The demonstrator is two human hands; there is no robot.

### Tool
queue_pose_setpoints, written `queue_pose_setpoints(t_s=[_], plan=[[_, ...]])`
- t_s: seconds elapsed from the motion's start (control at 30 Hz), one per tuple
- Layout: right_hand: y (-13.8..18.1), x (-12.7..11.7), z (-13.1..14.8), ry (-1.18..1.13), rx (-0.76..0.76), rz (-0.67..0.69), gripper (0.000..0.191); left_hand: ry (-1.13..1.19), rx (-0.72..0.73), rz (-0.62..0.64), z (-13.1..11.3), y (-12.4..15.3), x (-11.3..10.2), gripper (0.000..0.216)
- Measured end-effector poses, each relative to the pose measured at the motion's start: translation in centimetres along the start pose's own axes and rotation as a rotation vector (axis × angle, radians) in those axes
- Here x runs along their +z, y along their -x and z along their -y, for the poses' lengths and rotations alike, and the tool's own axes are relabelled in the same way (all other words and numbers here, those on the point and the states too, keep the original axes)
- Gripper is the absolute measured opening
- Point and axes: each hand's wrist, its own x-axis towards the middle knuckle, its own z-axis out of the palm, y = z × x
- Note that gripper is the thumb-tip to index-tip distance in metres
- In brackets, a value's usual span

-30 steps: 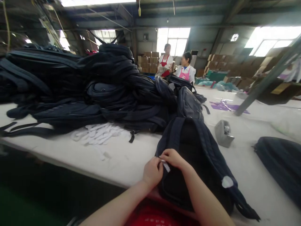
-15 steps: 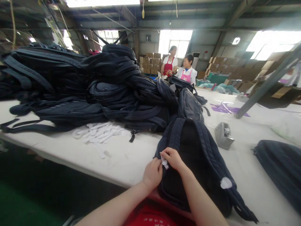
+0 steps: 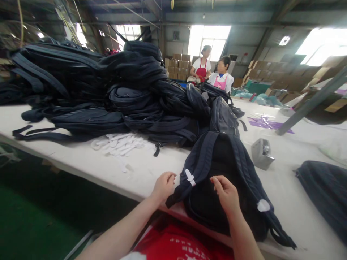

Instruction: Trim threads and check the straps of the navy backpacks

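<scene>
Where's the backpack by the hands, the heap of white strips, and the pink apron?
Backpack (image 3: 221,160): head view, black back panel.
Heap of white strips (image 3: 121,143): head view, its middle.
Pink apron (image 3: 220,85): head view, its front.

A factory workshop: piled dark backpacks, stacked cartons, aproned workers, bare roof beams

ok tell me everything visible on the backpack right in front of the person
The backpack is dark navy with a black back panel and looks like soft fabric. It lies panel up on the white table, its lower end at the near edge. Two wide shoulder straps run along it, each bearing a white piece: jagged on the left strap, rounded on the right. The left hand is just beside it, seemingly apart; the right hand is over the panel, contact unclear.
</scene>
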Motion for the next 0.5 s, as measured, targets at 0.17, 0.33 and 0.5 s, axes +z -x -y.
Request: queue_pose_setpoints(t_s=[0.17, 0.33, 0.5], plan=[[3.2, 0.1, -1.7, -0.077, 0.227, 0.099, 0.048, -0.211, -0.117, 0.248, 1.1, 1.9, -0.8, 0.051], [3.1, 1.5, -1.1, -0.077, 0.225, 0.190, 0.044, 0.177, -0.378, 0.450, 0.1, 3.3, -0.1, 0.057], [3.4, 2.6, 0.7, -0.091, 0.216, 0.322, 0.038, 0.417, -0.361, 0.561, -0.3, 4.4, -0.5, 0.059]])
